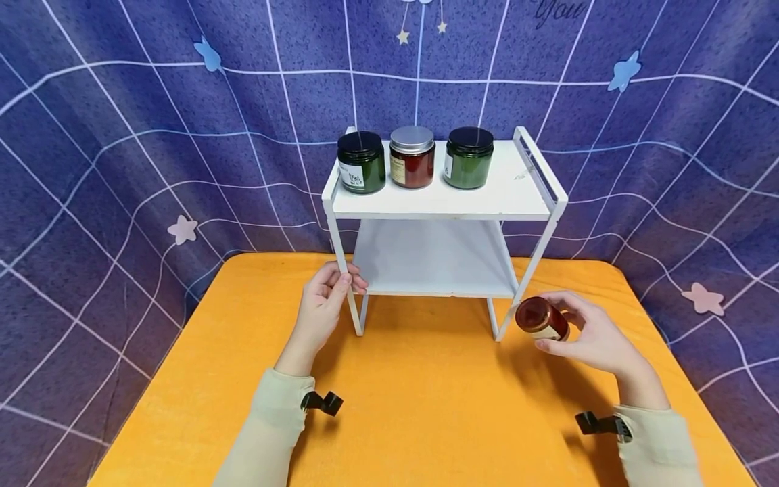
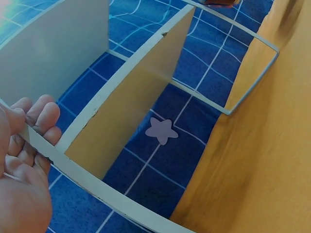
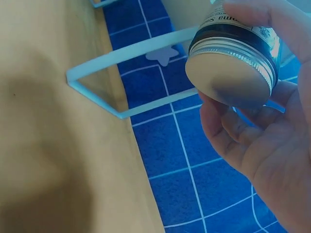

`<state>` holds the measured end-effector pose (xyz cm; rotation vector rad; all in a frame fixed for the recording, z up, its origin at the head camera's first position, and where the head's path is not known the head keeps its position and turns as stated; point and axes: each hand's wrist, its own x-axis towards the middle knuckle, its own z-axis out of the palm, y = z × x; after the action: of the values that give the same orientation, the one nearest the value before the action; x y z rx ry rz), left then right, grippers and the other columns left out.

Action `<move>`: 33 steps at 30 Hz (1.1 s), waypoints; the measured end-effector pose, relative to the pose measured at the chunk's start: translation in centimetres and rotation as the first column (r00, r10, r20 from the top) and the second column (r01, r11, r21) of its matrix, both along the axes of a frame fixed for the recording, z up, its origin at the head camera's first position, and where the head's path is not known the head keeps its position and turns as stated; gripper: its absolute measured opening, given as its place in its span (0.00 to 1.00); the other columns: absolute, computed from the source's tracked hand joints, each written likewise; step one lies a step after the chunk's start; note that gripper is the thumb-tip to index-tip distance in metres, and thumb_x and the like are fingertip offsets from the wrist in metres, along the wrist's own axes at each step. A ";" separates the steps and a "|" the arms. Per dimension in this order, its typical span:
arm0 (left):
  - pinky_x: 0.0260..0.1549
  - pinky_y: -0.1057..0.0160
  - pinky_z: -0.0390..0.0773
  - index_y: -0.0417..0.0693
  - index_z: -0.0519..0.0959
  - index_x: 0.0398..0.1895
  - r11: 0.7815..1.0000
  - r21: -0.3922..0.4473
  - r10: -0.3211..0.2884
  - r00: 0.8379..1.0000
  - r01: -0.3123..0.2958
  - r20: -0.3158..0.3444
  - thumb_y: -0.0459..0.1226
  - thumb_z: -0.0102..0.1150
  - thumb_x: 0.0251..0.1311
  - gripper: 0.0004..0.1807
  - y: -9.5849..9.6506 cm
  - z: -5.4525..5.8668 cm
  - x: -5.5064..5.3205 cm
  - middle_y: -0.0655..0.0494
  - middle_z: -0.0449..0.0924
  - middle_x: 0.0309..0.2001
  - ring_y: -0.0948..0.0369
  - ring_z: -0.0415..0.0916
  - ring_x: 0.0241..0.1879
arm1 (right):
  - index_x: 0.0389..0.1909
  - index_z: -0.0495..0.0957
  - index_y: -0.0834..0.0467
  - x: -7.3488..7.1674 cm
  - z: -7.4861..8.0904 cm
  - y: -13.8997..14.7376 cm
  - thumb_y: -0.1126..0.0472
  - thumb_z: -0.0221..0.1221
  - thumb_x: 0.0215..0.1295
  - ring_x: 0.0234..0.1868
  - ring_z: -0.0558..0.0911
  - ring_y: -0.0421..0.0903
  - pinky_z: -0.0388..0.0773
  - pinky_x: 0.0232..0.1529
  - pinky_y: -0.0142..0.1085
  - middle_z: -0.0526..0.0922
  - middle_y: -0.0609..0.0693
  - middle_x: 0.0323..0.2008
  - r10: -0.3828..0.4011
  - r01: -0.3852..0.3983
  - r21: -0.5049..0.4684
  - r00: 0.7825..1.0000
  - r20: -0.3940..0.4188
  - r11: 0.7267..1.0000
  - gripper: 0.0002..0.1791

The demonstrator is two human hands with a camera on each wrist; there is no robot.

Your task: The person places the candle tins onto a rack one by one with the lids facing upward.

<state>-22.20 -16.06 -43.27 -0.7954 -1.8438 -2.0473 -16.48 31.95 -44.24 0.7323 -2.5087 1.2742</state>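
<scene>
My left hand (image 1: 328, 291) pinches the front left leg of a white two-tier shelf (image 1: 438, 260), thumb in front and fingers behind. In the left wrist view, fingers (image 2: 43, 114) curl round the white metal bar (image 2: 104, 191). Beside the shelf's right front leg, my right hand (image 1: 587, 331) grips a red-brown glass jar (image 1: 550, 323) round its side. Its glass base faces up in the head view, while the right wrist view shows its silver lid (image 3: 228, 77). On the top tier stand a green jar (image 1: 362, 162), a red-brown jar (image 1: 412, 157) and another green jar (image 1: 468, 159).
The shelf stands on an orange cloth-covered table (image 1: 426, 406). Side rails (image 1: 541, 166) rise at both ends of its top tier. A blue-purple curtain (image 1: 274, 128) with white lines and stars hangs behind and at both sides.
</scene>
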 end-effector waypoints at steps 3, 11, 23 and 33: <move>0.51 0.62 0.88 0.21 0.75 0.54 1.000 0.003 -0.004 1.000 0.004 -0.006 0.27 0.46 0.85 0.12 0.0 0.0 -0.1 0.50 0.89 0.41 0.60 0.88 0.41 | 0.65 0.81 0.60 0.2 0.1 0.4 0.75 0.82 0.47 0.49 0.83 0.35 0.75 0.55 0.20 0.87 0.43 0.52 0.000 0.000 -0.021 1.000 0.007 1.000 0.40; 0.50 0.62 0.88 0.21 0.74 0.55 1.000 0.006 -0.006 1.000 0.006 -0.004 0.27 0.46 0.85 0.12 0.1 -0.1 0.0 0.53 0.89 0.41 0.60 0.88 0.41 | 0.65 0.80 0.64 0.5 0.7 1.1 0.78 0.81 0.46 0.49 0.84 0.34 0.76 0.54 0.19 0.86 0.40 0.52 -0.034 0.033 -0.052 0.999 -0.002 0.998 0.41; 0.51 0.62 0.88 0.21 0.75 0.54 1.000 -0.001 -0.002 1.000 0.002 -0.005 0.27 0.46 0.85 0.12 0.1 0.0 0.0 0.53 0.89 0.41 0.60 0.88 0.41 | 0.66 0.78 0.68 1.1 1.5 2.1 0.82 0.78 0.48 0.52 0.83 0.33 0.76 0.56 0.18 0.85 0.38 0.55 -0.086 0.083 -0.093 0.996 -0.023 0.992 0.40; 0.51 0.62 0.88 0.21 0.75 0.55 1.000 -0.004 0.007 1.000 -0.007 0.003 0.28 0.47 0.85 0.12 0.1 0.0 0.0 0.53 0.89 0.40 0.60 0.88 0.41 | 0.66 0.78 0.66 1.6 2.5 2.1 0.82 0.78 0.46 0.43 0.84 0.31 0.75 0.48 0.18 0.86 0.34 0.51 -0.196 0.187 -0.119 0.978 -0.066 0.975 0.42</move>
<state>-22.16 -15.98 -43.30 -0.7856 -1.8502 -2.0427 -14.87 34.01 -41.79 0.4910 -2.3585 1.2810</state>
